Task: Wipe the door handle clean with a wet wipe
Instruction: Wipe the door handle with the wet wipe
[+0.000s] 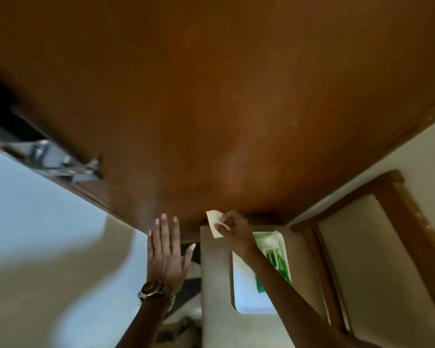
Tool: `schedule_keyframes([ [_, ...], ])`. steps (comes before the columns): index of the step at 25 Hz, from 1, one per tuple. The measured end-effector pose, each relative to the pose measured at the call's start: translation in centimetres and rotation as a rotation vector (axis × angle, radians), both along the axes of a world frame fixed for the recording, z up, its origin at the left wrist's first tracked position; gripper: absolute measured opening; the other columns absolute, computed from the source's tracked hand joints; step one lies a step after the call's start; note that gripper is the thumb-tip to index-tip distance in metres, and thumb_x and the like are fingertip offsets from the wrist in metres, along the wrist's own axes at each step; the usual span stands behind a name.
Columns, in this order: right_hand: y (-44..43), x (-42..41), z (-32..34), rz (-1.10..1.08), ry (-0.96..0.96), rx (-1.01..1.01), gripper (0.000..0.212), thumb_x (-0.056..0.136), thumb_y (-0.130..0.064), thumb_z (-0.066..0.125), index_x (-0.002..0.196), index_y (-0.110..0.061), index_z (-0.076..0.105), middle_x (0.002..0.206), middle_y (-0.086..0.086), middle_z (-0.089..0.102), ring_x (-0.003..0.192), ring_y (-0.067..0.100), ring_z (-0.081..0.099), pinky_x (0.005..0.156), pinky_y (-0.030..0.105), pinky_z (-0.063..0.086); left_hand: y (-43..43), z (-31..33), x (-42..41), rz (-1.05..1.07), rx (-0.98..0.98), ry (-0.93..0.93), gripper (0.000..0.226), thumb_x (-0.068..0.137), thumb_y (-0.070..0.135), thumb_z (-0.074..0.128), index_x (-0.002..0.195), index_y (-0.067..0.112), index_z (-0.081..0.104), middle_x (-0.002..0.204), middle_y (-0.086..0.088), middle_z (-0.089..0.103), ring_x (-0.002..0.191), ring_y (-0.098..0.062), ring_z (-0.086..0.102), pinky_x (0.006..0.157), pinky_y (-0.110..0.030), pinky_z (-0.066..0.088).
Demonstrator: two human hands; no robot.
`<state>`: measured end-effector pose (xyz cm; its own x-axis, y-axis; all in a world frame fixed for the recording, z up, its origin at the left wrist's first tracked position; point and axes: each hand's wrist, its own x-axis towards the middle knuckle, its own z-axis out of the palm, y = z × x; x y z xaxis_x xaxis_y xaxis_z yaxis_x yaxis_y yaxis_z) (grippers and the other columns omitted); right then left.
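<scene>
A brown wooden door (211,96) fills most of the head view. Its metal handle (86,168) sticks out near the door's left edge, blurred. My right hand (232,223) pinches a small white wet wipe (213,223) near the bottom of the door, well to the right of the handle. My left hand (167,252), with a watch on the wrist, is spread flat with fingers apart and holds nothing, low beside the door's bottom edge.
A green and white pack of wipes (271,252) lies on a white tray (251,297) on a pale surface below my right arm. A wooden-framed cream panel (377,259) stands at the right. Pale floor (48,247) spreads at the left.
</scene>
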<state>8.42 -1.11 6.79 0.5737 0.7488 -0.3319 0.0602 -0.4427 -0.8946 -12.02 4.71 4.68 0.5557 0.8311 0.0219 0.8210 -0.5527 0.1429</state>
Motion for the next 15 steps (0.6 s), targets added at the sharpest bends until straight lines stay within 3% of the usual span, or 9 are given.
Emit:
schedule_keyframes([
  [3,4.6,-2.9,10.0,0.079,0.018,0.153,0.020,0.084,-0.012,0.078,0.086,-0.016,0.059,0.095,0.000,0.069,0.095,0.014,0.068,0.080,0.027,0.057,4.7,9.2,-2.0,0.001,0.235,-0.109,0.087,0.103,0.068,0.019,0.168,0.012,0.006,0.174,-0.017,-0.010,0.162,-0.035,-0.005,0.131,-0.056,0.007],
  [5,6.4,-5.3,15.0,0.089,0.064,0.249,0.019,0.087,-0.009,0.076,0.093,-0.005,0.059,0.103,0.010,0.069,0.098,0.015,0.068,0.085,0.036,0.059,7.0,14.3,-3.1,-0.016,0.374,-0.179,0.086,0.104,0.067,0.025,0.168,0.013,0.007,0.174,-0.018,-0.004,0.162,-0.034,-0.006,0.132,-0.052,-0.002],
  [7,7.9,-7.4,19.3,0.160,0.079,0.341,0.019,0.087,0.000,0.073,0.097,0.006,0.056,0.106,0.019,0.067,0.097,0.017,0.067,0.083,0.042,0.059,9.0,19.6,-4.0,-0.027,0.522,-0.233,0.086,0.102,0.064,0.035,0.167,0.012,0.014,0.174,-0.020,0.003,0.163,-0.035,-0.001,0.133,-0.051,0.000],
  [10,10.1,-9.7,23.4,0.187,0.043,0.416,0.013,0.088,0.002,0.072,0.094,0.005,0.062,0.099,0.010,0.066,0.093,0.019,0.066,0.080,0.032,0.056,12.2,27.2,-4.5,-0.050,0.699,-0.266,0.087,0.102,0.067,0.035,0.166,0.010,0.019,0.173,-0.021,0.007,0.161,-0.039,0.007,0.134,-0.051,0.000],
  [13,12.2,-12.2,25.6,0.121,0.003,0.415,0.008,0.087,0.005,0.071,0.092,0.010,0.068,0.096,0.012,0.069,0.096,0.028,0.066,0.087,0.044,0.054,15.2,36.1,-3.3,-0.013,0.803,-0.260,0.089,0.103,0.076,0.016,0.164,0.011,0.020,0.170,-0.021,0.011,0.157,-0.040,0.014,0.131,-0.054,0.004],
  [15,13.0,-13.5,25.8,0.033,-0.022,0.377,0.005,0.086,0.006,0.071,0.090,0.008,0.070,0.099,0.015,0.072,0.098,0.028,0.065,0.087,0.043,0.054,16.7,41.6,-2.1,0.022,0.858,-0.255,0.091,0.101,0.078,0.008,0.163,0.012,0.017,0.170,-0.019,0.011,0.156,-0.038,0.012,0.128,-0.055,0.007],
])
